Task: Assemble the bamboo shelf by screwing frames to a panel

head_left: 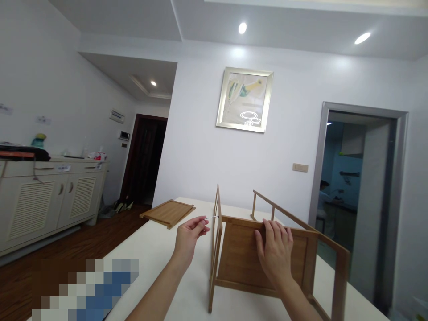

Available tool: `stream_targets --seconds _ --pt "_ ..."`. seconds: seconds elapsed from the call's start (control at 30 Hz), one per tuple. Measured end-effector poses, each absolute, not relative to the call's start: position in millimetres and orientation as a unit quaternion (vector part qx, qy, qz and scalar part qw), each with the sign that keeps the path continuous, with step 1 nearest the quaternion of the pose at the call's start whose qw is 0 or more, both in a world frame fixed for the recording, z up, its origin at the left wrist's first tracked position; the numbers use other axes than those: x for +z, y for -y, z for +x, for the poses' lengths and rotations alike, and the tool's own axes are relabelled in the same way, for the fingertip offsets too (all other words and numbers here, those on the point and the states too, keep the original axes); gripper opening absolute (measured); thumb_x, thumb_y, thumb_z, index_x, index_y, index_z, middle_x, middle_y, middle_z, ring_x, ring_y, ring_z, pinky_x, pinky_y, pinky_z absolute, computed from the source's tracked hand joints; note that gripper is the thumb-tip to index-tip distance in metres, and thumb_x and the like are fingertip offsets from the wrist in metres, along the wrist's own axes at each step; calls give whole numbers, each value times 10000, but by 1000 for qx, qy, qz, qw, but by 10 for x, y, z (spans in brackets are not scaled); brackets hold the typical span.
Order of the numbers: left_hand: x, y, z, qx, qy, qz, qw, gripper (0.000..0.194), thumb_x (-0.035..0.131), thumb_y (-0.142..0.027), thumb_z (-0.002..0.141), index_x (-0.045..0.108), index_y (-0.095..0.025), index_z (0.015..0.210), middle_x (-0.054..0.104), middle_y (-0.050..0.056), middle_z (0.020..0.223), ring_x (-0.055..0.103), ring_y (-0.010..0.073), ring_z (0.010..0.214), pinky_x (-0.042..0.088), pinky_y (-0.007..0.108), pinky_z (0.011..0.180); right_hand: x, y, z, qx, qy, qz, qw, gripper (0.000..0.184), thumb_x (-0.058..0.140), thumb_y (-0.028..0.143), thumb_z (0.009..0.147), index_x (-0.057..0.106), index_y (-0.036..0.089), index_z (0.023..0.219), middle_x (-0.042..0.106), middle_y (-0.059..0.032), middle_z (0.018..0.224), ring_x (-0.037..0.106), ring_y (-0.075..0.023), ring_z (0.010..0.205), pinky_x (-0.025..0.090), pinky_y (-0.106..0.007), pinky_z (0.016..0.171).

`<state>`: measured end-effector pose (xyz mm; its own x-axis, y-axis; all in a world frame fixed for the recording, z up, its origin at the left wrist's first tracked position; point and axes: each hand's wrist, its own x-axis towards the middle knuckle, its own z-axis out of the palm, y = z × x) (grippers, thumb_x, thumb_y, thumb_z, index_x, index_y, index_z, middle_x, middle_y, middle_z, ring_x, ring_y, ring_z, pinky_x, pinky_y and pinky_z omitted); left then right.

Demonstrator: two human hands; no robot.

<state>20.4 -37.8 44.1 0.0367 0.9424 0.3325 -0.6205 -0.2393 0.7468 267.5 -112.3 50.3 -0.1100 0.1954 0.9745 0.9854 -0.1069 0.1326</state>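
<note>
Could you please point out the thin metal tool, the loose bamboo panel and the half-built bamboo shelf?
Thin metal tool (211, 217), head view: middle of its shaft.
Loose flat bamboo panel (168, 212), head view: its top face.
Half-built bamboo shelf (239, 254), head view: its upright board.

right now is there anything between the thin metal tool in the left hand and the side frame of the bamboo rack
Nothing visible. The left hand pinches a thin metal tool whose tip already reaches the upright side frame of the bamboo rack. The right hand rests on the shelf panel, off to the side of that line.
</note>
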Motion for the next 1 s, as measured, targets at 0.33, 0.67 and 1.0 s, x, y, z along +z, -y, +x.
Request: stream_targets --seconds 0.33,0.67,1.0 --pt "450 393 218 669 -199 425 577 405 783 -319 617 678 -87 931 715 88 755 648 132 600 511 258 609 491 1114 2700 -504 552 -539 389 419 424 383 913 514 125 1231 593 -168 1168 443 -300 1199 255 -542 1051" --pt "448 388 225 661 -210 430 578 372 739 -299 640 658 -85 933 700 74 702 632 125 565 493 236 561 490 1099 2717 -506 550 -538 389 415 418 390 913 516 124 1216 590 -170 1160 440 -298 1195 256 -534 1046" --pt "507 297 228 688 -245 491 475 323 717 -322 643 710 -102 879 699 58 673 635 134 539 500 241 529 504 1109 2706 -515 549 -527 395 413 411 387 915 511 135 1227 595 -169 1153 463 -311 1176 267 -550 1036"
